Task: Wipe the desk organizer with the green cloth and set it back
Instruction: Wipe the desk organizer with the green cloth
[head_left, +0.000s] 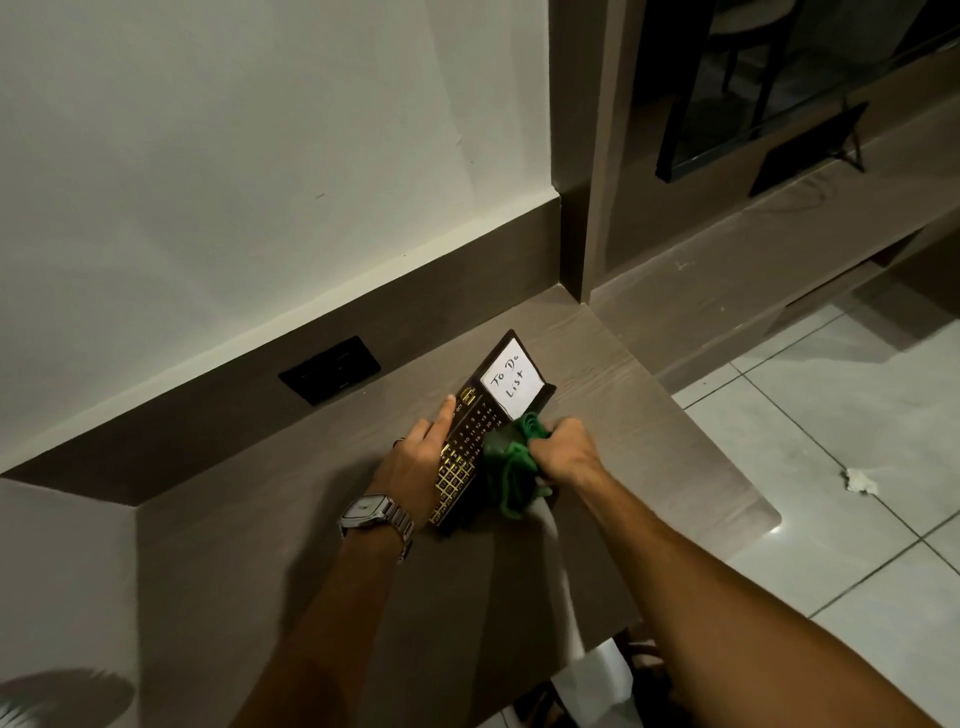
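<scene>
wipe | my left hand (423, 457) clamps desk organizer (480, 423) steady | right hand (563, 449) clenches green cloth (511, 462) beside note; I'd press evenly

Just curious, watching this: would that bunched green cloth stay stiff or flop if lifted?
The bunched green cloth probably flops: it crumples in the right hand and strands dangle. It seems light. The dark calendar desk organizer, steadied by the left hand, looks rigid.

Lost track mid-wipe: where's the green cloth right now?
In the head view, the green cloth is bunched in the right hand, pressed against the desk organizer, right of the left hand.
</scene>
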